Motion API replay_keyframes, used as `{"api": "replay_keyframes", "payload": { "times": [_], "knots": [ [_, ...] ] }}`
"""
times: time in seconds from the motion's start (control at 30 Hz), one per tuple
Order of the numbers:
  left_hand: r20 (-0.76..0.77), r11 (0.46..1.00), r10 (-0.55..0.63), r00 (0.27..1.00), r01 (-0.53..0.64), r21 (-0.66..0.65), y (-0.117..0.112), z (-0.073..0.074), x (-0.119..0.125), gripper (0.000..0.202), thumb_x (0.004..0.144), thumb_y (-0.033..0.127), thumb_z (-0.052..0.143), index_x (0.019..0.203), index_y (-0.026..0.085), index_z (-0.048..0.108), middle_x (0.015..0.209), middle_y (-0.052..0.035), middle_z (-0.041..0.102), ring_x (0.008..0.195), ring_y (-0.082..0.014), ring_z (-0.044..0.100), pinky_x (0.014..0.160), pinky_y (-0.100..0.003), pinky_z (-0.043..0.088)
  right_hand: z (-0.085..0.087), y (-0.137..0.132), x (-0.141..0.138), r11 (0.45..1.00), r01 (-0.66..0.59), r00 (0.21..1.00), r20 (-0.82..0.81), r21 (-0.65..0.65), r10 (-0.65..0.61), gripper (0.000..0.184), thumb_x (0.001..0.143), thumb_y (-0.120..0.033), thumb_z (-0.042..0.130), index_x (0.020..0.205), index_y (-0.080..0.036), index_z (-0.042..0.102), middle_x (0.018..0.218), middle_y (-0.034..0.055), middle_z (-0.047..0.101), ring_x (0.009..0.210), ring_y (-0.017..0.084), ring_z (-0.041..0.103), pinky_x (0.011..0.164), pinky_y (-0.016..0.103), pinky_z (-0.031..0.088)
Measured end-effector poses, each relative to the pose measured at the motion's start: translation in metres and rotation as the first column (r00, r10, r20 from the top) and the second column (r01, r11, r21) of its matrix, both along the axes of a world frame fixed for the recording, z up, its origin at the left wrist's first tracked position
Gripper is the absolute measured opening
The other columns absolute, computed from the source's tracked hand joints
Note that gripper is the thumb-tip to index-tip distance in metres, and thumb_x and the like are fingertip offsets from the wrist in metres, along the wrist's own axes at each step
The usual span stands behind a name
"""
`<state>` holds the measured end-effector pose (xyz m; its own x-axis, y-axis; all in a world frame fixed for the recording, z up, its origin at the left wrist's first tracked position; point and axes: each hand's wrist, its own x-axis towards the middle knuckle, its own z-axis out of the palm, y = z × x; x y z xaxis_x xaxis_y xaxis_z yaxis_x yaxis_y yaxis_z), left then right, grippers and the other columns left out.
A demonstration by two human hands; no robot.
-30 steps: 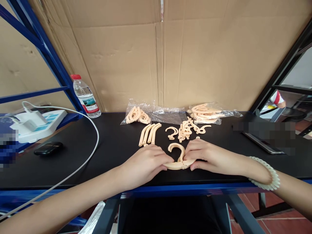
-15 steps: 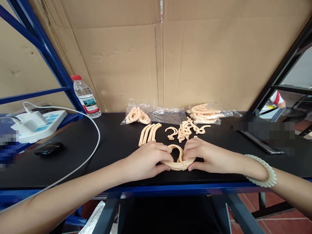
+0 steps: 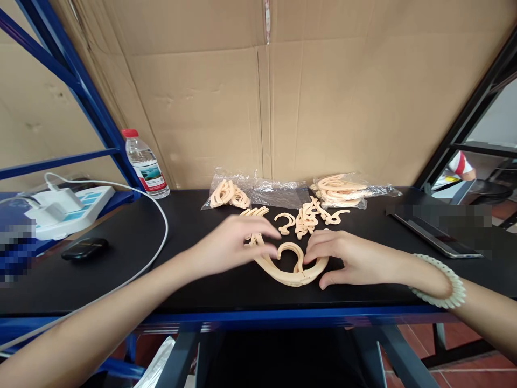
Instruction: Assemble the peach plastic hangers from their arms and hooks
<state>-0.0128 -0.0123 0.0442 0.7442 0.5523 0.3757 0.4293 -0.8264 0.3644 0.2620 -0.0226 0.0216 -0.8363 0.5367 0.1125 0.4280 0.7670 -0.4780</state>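
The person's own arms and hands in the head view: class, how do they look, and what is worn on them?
Both forearms are bare, with no sleeves in view. The left hand and right hand are ungloved. A bracelet of pale green, rounded beads circles the right wrist; the left wrist shows nothing worn.

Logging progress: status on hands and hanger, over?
Left hand open. Right hand at hook, grip unclear. Pale hanger between both. Loose hooks beyond, not blocking.

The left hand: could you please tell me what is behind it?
Beyond the left hand, the far ends of several curved beige strips show; farther back is a clear bag holding beige pieces. The hand covers the strips' middles, so those cannot be seen.
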Motion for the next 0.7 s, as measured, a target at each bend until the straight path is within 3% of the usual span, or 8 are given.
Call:
{"api": "replay_keyframes", "payload": {
  "times": [0.07, 0.13, 0.17, 0.23, 0.37, 0.57, 0.7],
  "knots": [
    [0.117, 0.981, 0.164, 0.979, -0.174, 0.080, 0.014, 0.009, -0.012, 0.021, 0.093, 0.032, 0.058, 0.104, 0.018, 0.068, 0.103, -0.0057, 0.072, 0.095, -0.0183, 0.066, 0.086, -0.029, 0.048, 0.001, 0.001, 0.005, 1.000, 0.008, 1.000, -0.024, -0.019, -0.008, 0.038, 0.078, -0.035, 0.077, 0.110, -0.017, 0.069, 0.103, 0.0073, 0.067, 0.096, 0.019, 0.061, 0.087, 0.031, 0.046],
    [0.015, 0.970, 0.224, 0.974, -0.225, 0.087, 0.029, 0.014, -0.022, 0.024, 0.094, 0.031, 0.053, 0.106, 0.015, 0.067, 0.101, -0.0080, 0.072, 0.089, -0.0197, 0.067, 0.079, -0.030, 0.051, 0.002, 0.002, 0.009, 1.000, 0.001, 0.999, -0.038, -0.024, -0.002, 0.039, 0.078, -0.039, 0.077, 0.109, -0.017, 0.069, 0.105, 0.0083, 0.067, 0.098, 0.021, 0.062, 0.088, 0.032, 0.047],
    [-0.114, 0.978, 0.194, 0.974, -0.182, 0.100, 0.036, 0.014, -0.025, 0.024, 0.095, 0.027, 0.050, 0.105, 0.015, 0.068, 0.100, -0.0087, 0.072, 0.088, -0.0207, 0.067, 0.077, -0.032, 0.051, 0.002, 0.003, 0.010, 1.000, -0.003, 0.999, -0.039, -0.021, 0.002, 0.039, 0.078, -0.040, 0.076, 0.108, -0.017, 0.069, 0.106, 0.0086, 0.067, 0.100, 0.021, 0.062, 0.088, 0.033, 0.047],
    [-0.236, 0.992, 0.112, 0.965, -0.095, 0.083, 0.047, 0.011, -0.029, 0.024, 0.090, 0.016, 0.054, 0.108, 0.016, 0.069, 0.107, -0.0096, 0.071, 0.100, -0.0234, 0.065, 0.088, -0.036, 0.050, 0.002, 0.003, 0.010, 1.000, -0.007, 0.999, -0.040, -0.009, 0.007, 0.037, 0.079, -0.042, 0.075, 0.106, -0.017, 0.069, 0.105, 0.0088, 0.067, 0.101, 0.022, 0.061, 0.089, 0.034, 0.047],
    [-0.380, 0.997, -0.057, 0.923, 0.075, 0.032, 0.059, 0.003, -0.027, 0.049, 0.077, -0.005, 0.048, 0.111, 0.023, 0.069, 0.131, -0.0096, 0.058, 0.124, -0.0249, 0.053, 0.105, -0.039, 0.041, 0.001, 0.002, 0.006, 0.999, -0.021, 1.000, -0.013, 0.043, 0.021, 0.033, 0.078, -0.040, 0.076, 0.099, -0.016, 0.070, 0.097, 0.0076, 0.067, 0.097, 0.022, 0.060, 0.088, 0.035, 0.045],
    [-0.446, 0.969, -0.244, 0.861, 0.235, -0.077, 0.059, 0.005, -0.017, 0.076, 0.057, -0.014, 0.044, 0.120, 0.025, 0.062, 0.136, -0.0071, 0.056, 0.129, -0.0233, 0.049, 0.106, -0.035, 0.041, -0.003, -0.003, 0.002, 0.995, -0.011, 1.000, 0.030, 0.103, 0.008, 0.018, 0.082, -0.033, 0.073, 0.093, -0.019, 0.069, 0.088, 0.0031, 0.066, 0.087, 0.019, 0.058, 0.084, 0.034, 0.041],
    [-0.454, 0.963, -0.267, 0.850, 0.248, -0.101, 0.056, 0.007, -0.014, 0.063, 0.058, -0.008, 0.054, 0.113, 0.020, 0.064, 0.132, -0.0111, 0.058, 0.125, -0.0279, 0.052, 0.104, -0.040, 0.043, -0.005, -0.004, 0.004, 0.995, -0.021, 1.000, 0.021, 0.096, 0.019, 0.011, 0.086, -0.028, 0.070, 0.091, -0.019, 0.068, 0.088, 0.0027, 0.066, 0.086, 0.018, 0.057, 0.082, 0.032, 0.041]
  ]
}}
